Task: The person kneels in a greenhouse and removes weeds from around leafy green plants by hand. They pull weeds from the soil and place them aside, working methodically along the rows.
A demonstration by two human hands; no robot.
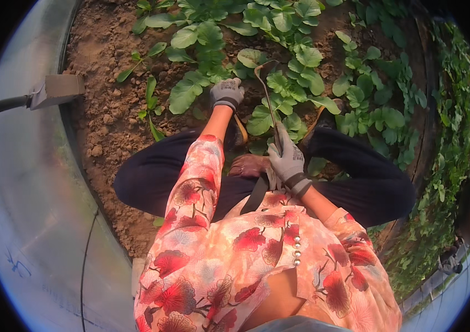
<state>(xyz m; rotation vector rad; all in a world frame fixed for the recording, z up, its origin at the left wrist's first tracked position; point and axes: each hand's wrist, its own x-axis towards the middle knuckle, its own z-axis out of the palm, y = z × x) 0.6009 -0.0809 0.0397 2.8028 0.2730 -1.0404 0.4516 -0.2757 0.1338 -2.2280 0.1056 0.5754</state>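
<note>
My left hand (pixel 227 93), in a grey work glove, is at the base of a leafy green plant (pixel 187 89); its fingers look curled, but whether they grip a stem is hidden. My right hand (pixel 288 155), gloved alike, is closed around the handle of a long, thin-shafted hand hoe (pixel 266 91). The hoe's curved metal head lies among the leaves, beyond and to the right of my left hand. More broad-leaved plants (pixel 284 89) stand between my feet.
Brown crumbly soil (pixel 106 120) lies left, beside plastic sheeting (pixel 35 166) with a block (pixel 62 88) on a dark pipe. Leafy rows (pixel 367 87) grow right, past my bent knee. Denser greenery (pixel 452 124) stands farther right. A dark reddish-brown object (pixel 248 166) is between my legs.
</note>
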